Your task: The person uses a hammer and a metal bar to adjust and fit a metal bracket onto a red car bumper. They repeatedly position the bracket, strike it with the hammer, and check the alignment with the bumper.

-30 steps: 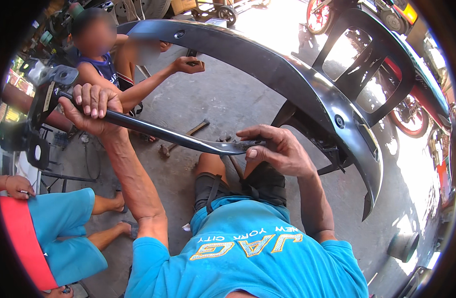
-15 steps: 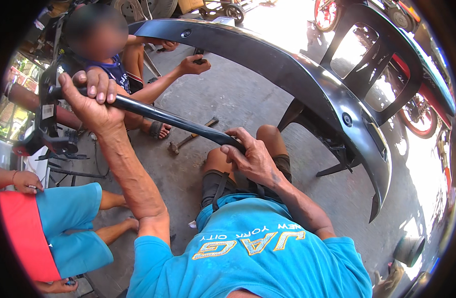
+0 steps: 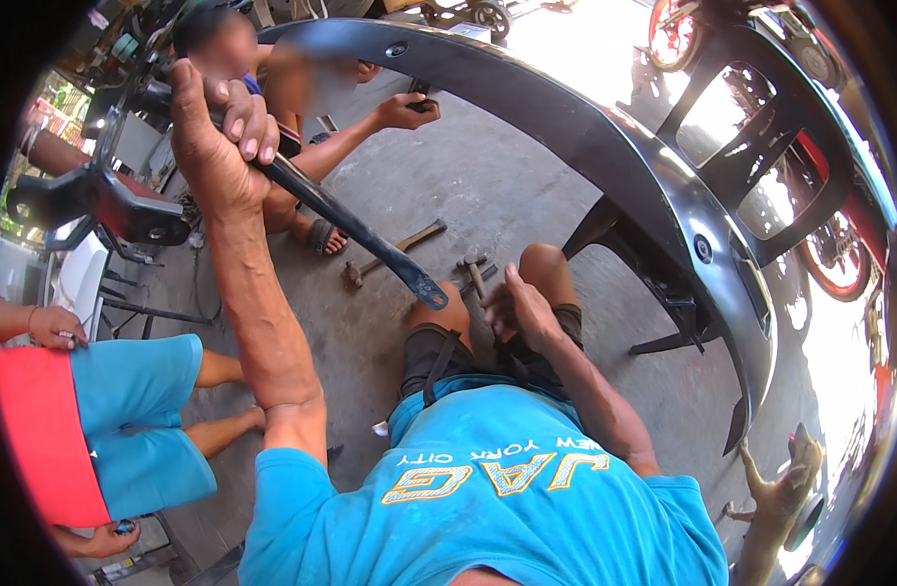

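A black metal bar (image 3: 341, 217) slants across the view, with a flattened, drilled end near my lap. My left hand (image 3: 219, 146) is wrapped round its upper part. At the bar's far end is a black forked bracket (image 3: 106, 200). My right hand (image 3: 528, 311) is off the bar, above my thighs; its thumb stands apart from its shaded, partly hidden fingers. Just beside that hand shows a small hammer (image 3: 478, 273), apparently below it. Another hammer (image 3: 395, 252) with a wooden handle lies on the concrete floor beyond my knees.
A long, curved black panel (image 3: 604, 137) arches from far left to right, resting by a black plastic chair (image 3: 751, 146). One person (image 3: 302, 98) crouches ahead; another in teal shorts (image 3: 141, 420) is at left. A dog (image 3: 785, 498) is at lower right. Red-wheeled motorcycles (image 3: 834, 244) stand beyond.
My right hand has let go of the bar and moved slightly right, uncovering the bar's end. My left hand has shifted right with the bar, tilting it more steeply. A dog has appeared.
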`<state>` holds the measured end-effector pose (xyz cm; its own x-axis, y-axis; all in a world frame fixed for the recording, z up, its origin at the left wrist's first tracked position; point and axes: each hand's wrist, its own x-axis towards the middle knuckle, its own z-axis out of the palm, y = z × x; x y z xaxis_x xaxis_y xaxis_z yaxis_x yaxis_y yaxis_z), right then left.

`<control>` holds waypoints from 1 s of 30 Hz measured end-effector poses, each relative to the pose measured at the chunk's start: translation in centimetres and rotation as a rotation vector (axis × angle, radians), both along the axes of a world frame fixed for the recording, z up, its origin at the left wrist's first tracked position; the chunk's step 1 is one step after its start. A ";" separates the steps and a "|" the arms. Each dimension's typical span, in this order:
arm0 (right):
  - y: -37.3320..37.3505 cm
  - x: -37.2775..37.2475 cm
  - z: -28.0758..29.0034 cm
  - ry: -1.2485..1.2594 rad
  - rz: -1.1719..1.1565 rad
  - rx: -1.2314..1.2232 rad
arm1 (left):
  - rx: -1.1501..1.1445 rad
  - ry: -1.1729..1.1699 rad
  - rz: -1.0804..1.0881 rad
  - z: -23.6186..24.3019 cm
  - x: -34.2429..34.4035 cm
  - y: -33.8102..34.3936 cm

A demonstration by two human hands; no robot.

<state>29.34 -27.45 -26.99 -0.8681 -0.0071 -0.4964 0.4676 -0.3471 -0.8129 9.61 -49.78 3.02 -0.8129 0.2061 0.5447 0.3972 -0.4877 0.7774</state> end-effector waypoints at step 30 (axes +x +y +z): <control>6.0 3.5 12.2 0.714 -0.211 -0.308 | -1.384 1.389 -0.160 -7.5 4.0 10.5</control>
<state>32.79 -21.42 -14.80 -0.9734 0.1465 0.1761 -0.2290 -0.6275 -0.7442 13.64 -39.25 -4.45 0.0280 0.9936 0.1096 0.9862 -0.0096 -0.1652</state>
